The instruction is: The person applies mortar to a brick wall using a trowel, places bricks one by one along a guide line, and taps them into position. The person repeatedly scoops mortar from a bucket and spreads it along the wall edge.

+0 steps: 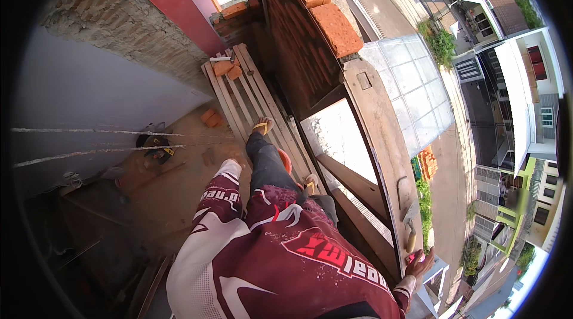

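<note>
At the lower right, my right hand (422,265) is at the outer edge of a beam-like ledge (382,122). Its fingers are bent round a small bright pink object (415,255), whose kind I cannot make out. Just beyond the hand a trowel (412,236) lies on the ledge, its pale handle towards me. Past it is a thin hook-shaped metal piece (401,189). My left arm (222,193) hangs down in a maroon and white sleeve with a whitish cuff, and the left hand itself does not show. A round red-orange container (285,161) is partly hidden behind my leg.
My sandalled feet stand on a raised plank platform (253,89), with a hammer (222,58) and broken bricks (224,68) at its far end. Large orange bricks (336,29) top the wall. Strings (89,132) cross at left above a lower floor (179,182). A street lies far below, right.
</note>
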